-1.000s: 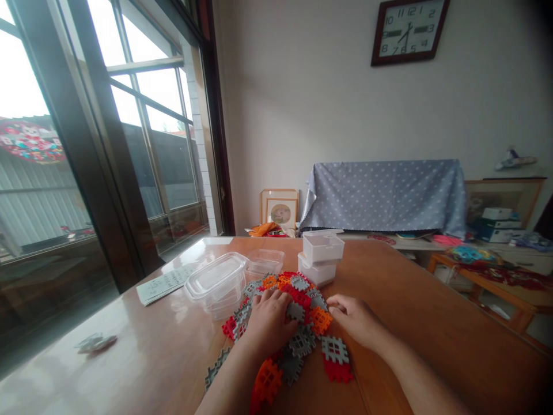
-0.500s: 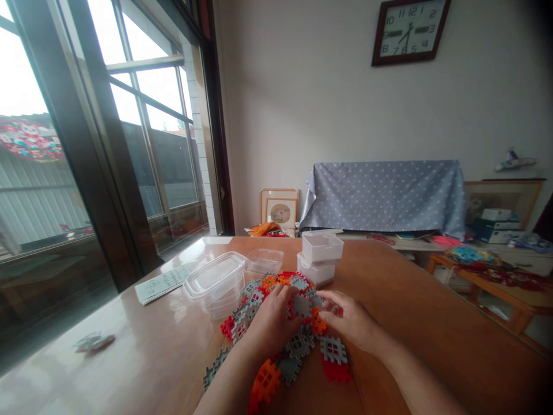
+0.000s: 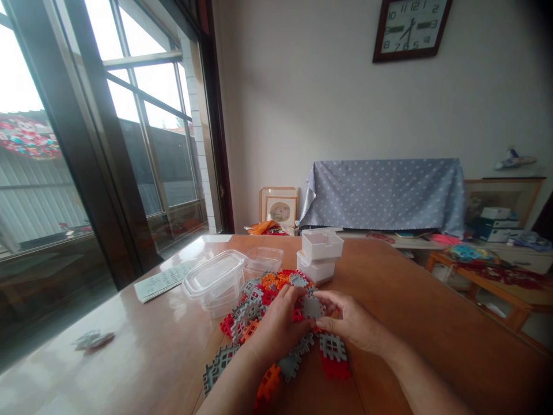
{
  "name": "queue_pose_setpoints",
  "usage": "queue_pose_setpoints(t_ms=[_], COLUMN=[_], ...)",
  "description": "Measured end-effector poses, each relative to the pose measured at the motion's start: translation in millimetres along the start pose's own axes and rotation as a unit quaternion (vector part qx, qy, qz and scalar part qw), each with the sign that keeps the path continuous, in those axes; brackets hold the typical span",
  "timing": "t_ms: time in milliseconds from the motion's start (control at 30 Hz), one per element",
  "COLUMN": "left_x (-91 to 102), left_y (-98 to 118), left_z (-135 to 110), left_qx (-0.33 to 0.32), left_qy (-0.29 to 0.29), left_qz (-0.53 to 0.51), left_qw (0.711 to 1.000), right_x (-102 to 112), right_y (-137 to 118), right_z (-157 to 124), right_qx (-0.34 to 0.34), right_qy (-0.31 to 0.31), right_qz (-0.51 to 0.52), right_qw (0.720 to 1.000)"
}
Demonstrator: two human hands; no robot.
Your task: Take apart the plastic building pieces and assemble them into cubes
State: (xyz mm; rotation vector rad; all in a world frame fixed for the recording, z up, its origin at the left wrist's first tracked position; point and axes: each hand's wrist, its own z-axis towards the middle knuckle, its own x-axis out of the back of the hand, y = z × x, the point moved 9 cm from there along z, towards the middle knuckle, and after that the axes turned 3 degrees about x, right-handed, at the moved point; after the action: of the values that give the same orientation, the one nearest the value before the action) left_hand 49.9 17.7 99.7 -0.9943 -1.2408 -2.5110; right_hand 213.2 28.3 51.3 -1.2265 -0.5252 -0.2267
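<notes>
Surroundings: two stacked white boxes [image 3: 321, 253] at 12 o'clock from the hands, touching the far edge of the tile pile [image 3: 259, 297]. Stack of clear tubs [image 3: 213, 278] at 10 o'clock, just beside the pile; a lower clear tub [image 3: 263, 259] behind it at 11. Paper sheet [image 3: 161, 281] further out at 10, crumpled wrapper [image 3: 93, 338] at 9, well apart. Red, orange and grey tiles lie loose under and around both wrists, more of them at 6 and 7 o'clock.

Grip: left hand [image 3: 279, 325] and right hand [image 3: 352, 320] meet over the pile, both closed on one grey tile [image 3: 311, 307]. Left fingertips pinch its left edge, right thumb and fingers clamp its right edge. The tile is lifted just clear of the pile and tilted toward the camera. A red tile [image 3: 298, 314] sits against its lower left edge; can't tell whether the two are joined.

Room: table [image 3: 410, 323] is bare wood from 1 through 4 o'clock, right out to its right edge. Left side is blocked near the pile by the tubs, with glossy open top beyond them toward the window-side edge.
</notes>
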Motion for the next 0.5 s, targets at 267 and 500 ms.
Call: queue_pose_setpoints(t_ms=[267, 500], left_x=[-3.0, -6.6], left_y=[2, -1], left_z=[-1, 0], left_qx=[-0.013, -0.011], left_qy=[-0.001, 0.007], left_qz=[0.003, 0.023], left_qw=[1.000, 1.000], right_x=[4, 19], right_y=[-2, -3], right_z=[1, 0], right_qx=[0.015, 0.031], right_qy=[0.004, 0.010], right_qz=[-0.019, -0.004], right_qw=[1.000, 0.999])
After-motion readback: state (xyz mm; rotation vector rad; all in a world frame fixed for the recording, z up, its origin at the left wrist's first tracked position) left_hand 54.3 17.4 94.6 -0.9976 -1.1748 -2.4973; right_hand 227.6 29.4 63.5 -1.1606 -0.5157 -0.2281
